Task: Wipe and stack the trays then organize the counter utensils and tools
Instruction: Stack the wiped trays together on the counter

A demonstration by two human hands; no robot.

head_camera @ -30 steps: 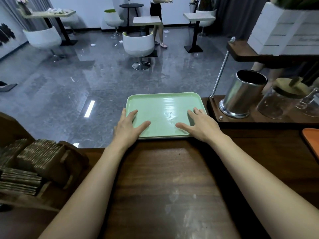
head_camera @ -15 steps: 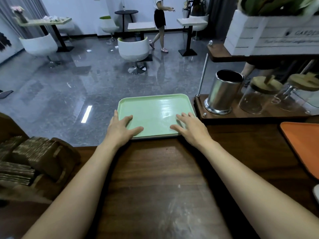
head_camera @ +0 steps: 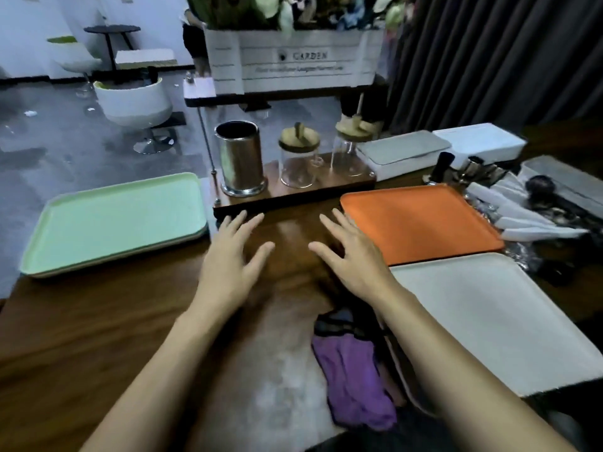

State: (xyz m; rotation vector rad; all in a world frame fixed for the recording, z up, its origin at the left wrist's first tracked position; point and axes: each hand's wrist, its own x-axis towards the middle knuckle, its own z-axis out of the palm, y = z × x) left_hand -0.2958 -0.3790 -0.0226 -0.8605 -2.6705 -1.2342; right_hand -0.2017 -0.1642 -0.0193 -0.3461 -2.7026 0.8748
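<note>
White tray (head_camera: 489,321) at lower right and orange tray (head_camera: 417,220) above it likely need wiping and stacking on the green tray (head_camera: 114,220) at left. The purple cloth (head_camera: 352,380) lies at the bottom. The left hand (head_camera: 228,265) and right hand (head_camera: 352,262) are spread flat and empty mid-frame; the utensils (head_camera: 522,220) at right look unsorted.

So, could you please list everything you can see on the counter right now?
green tray: one atop a stack, pale green, far left
orange tray: one, orange, right of centre
white tray: one, off-white, near right
cloth: one, purple, beside the white tray
wooden stand: one, brown, far side
metal cup: one, silver, on the wooden stand
glass jars: two, clear, wooden lids, on the wooden stand
planter box: one, white, shelf above
utensils: several, white handles, far right
left hand, right hand: two, bare, open, above the counter between the trays
</note>
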